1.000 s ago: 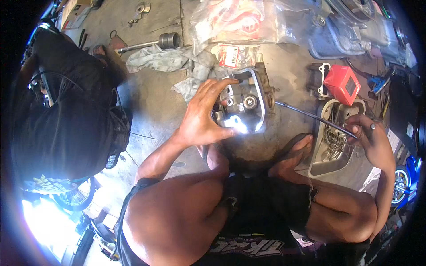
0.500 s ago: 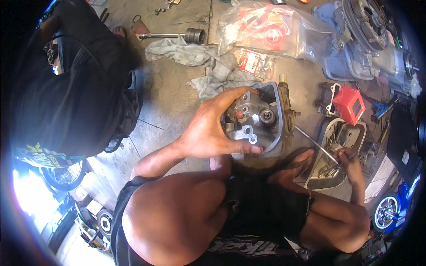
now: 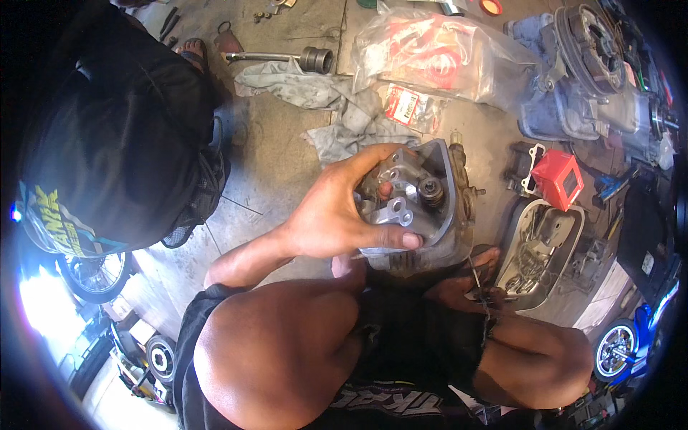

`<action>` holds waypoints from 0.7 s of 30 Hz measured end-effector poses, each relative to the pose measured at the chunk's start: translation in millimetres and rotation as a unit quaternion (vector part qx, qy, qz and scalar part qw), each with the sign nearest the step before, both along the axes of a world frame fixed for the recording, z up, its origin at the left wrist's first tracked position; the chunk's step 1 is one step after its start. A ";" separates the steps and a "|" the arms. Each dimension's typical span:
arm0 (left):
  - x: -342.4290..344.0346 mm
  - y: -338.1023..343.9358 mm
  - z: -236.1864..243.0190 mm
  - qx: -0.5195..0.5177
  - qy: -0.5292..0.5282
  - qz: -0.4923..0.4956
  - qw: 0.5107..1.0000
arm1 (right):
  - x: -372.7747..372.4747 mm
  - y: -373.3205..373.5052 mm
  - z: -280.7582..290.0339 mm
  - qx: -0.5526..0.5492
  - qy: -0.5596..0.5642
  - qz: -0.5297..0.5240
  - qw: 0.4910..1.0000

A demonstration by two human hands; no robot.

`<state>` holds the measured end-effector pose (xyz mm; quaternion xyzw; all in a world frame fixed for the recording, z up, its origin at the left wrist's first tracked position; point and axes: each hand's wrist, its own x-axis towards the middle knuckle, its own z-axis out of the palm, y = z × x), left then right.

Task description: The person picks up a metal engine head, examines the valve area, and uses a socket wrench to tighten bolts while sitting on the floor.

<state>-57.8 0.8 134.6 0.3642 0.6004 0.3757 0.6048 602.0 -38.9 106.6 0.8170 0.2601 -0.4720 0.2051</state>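
My left hand (image 3: pixel 326 208) is wrapped round a grey metal engine cylinder head (image 3: pixel 446 208), thumb along its near side and fingers over the far side. The head is held up in front of my knees, its open cavity with bolt holes and a round valve spring (image 3: pixel 431 189) facing up. My right hand (image 3: pixel 490 294) is low beside my right knee, in shadow and partly hidden by the leg. It grips a thin metal rod (image 3: pixel 474 270), whose upper end reaches the lower right side of the cylinder head.
A metal tray (image 3: pixel 512 247) of small parts lies to the right, beside a red box (image 3: pixel 557 179) and a gasket (image 3: pixel 532 168). Beyond are grey rags (image 3: pixel 365 118), a socket wrench (image 3: pixel 313 59), a plastic bag (image 3: pixel 459 57) and engine casings (image 3: pixel 552 115). Another person (image 3: pixel 118 136) is at left.
My right hand has moved left and nearer from over the tray with the rod, which now stands steeper against the cylinder head. The cylinder head has tilted slightly in my left hand.
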 end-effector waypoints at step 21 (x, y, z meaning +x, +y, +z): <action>-33.5 -38.8 -25.0 0.153 0.450 -0.095 0.875 | -248.0 174.2 -56.7 -0.033 0.163 0.556 0.814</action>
